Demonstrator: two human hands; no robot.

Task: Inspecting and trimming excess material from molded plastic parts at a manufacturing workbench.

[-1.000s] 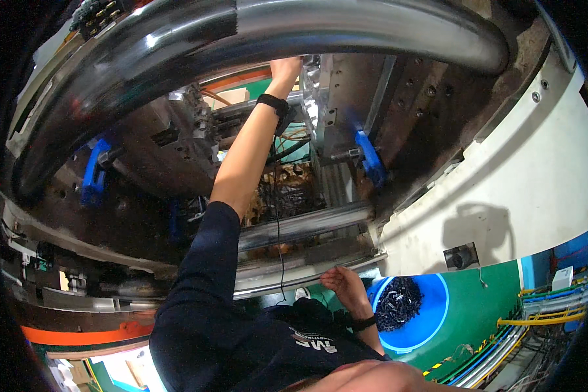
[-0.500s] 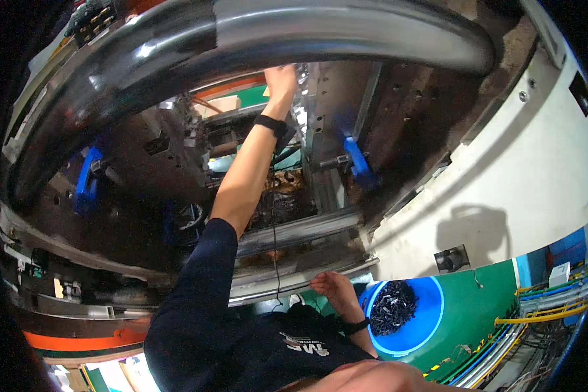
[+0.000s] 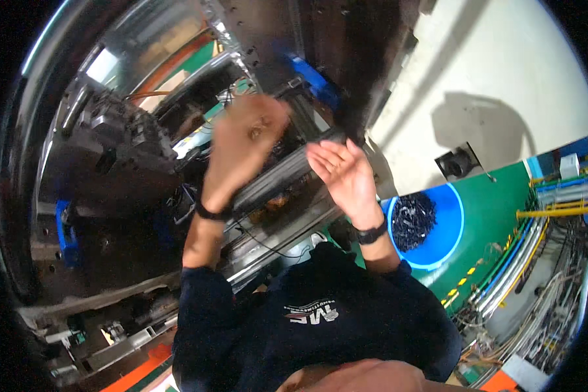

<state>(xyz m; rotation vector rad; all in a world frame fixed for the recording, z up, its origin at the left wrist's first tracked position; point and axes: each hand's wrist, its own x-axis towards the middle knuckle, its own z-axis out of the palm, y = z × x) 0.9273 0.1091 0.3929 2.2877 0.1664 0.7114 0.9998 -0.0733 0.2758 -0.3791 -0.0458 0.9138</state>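
My left hand [image 3: 251,127] is raised over the gap between the dark metal blocks of a machine. Its fingers are smeared by motion; a small brownish spot shows on it, but I cannot make out whether something is held. To the right of it, my right hand [image 3: 343,173] is open, fingers stretched and palm showing, with nothing in it. Both hands are apart from the machine's surfaces as far as I can see. Behind them lies a metal crossbar [image 3: 271,179] of the machine frame. A thin black cable [image 3: 264,245] hangs below my left wrist.
Dark steel mould block [image 3: 121,209] on the left carries a blue clamp [image 3: 65,232]; another blue clamp [image 3: 313,78] sits above my hands. A glossy round bar [image 3: 39,78] curves along the left. Beside my right forearm, a blue tub [image 3: 447,228] contains black pieces. Pipes [image 3: 513,261] run at right.
My left hand has drawn back from deep inside the machine toward my body. My right hand has risen from beside the tub to near the left one. The view has turned and shifted.
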